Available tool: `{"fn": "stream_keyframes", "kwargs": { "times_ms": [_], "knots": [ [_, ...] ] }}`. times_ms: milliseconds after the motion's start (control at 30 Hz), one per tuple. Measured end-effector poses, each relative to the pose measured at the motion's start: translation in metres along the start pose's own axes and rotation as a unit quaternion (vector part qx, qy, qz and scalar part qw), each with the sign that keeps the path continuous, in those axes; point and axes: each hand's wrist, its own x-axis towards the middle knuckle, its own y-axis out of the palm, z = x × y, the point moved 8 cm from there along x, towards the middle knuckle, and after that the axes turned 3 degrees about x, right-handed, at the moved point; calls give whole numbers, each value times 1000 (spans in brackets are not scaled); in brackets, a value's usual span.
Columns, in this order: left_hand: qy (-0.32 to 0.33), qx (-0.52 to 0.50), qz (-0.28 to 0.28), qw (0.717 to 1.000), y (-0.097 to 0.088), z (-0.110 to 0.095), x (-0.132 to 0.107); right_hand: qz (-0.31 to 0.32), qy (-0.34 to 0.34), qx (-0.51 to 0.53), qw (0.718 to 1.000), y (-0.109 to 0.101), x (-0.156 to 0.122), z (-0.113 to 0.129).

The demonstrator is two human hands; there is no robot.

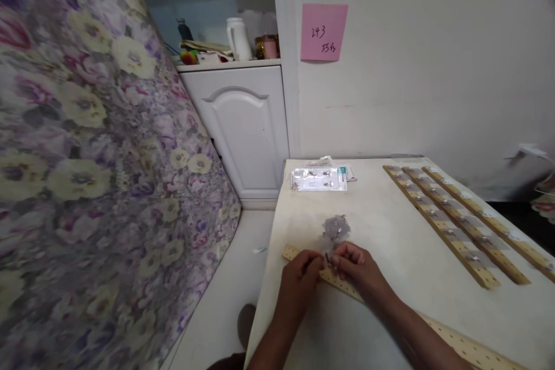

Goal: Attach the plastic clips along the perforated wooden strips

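A long wooden strip point(451, 335) with rows of small holes lies slantwise across the near side of the table, under both hands. My left hand point(303, 272) is closed in a pinch over the strip's far part. Close beside it, my right hand point(358, 263) is also pinched. Between the fingertips shows a small dark piece, too small to name, and I cannot tell which hand grips it. Just beyond the fingers lies a little heap of clear plastic pieces with shiny metal bits point(337, 226).
Flat blister packs point(318, 179) lie at the table's back left. On the right stand three wooden strips point(437, 225) carrying clear plastic and metal pieces. A floral curtain point(95, 162) hangs left, and a white cabinet point(247, 133) and wall are behind.
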Motion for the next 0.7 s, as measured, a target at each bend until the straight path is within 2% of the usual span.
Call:
{"fn": "stream_keyframes", "kwargs": {
  "times_ms": [167, 267, 367, 433, 567, 700],
  "knots": [
    [-36, -22, 7, 999, -2, 8, 0, 21, -13, -33, 999, 7, 0, 10],
    [-35, 44, 2, 998, -14, 7, -1, 7, -17, -54, 998, 10, 10, 19],
    [-29, 110, -3, 993, -27, 9, -2, 38, -31, -131, 990, 26, 26, 24],
    [-32, 144, 4, 989, -32, 14, -2, 62, -26, -158, 985, 37, 36, 20],
    [-30, 193, -7, 981, -41, 22, 0, 123, 24, -110, 986, 56, 48, 0],
    [-56, 209, -61, 974, -56, 29, 1, 113, 2, -117, 987, 63, 57, -3]
  ]
}}
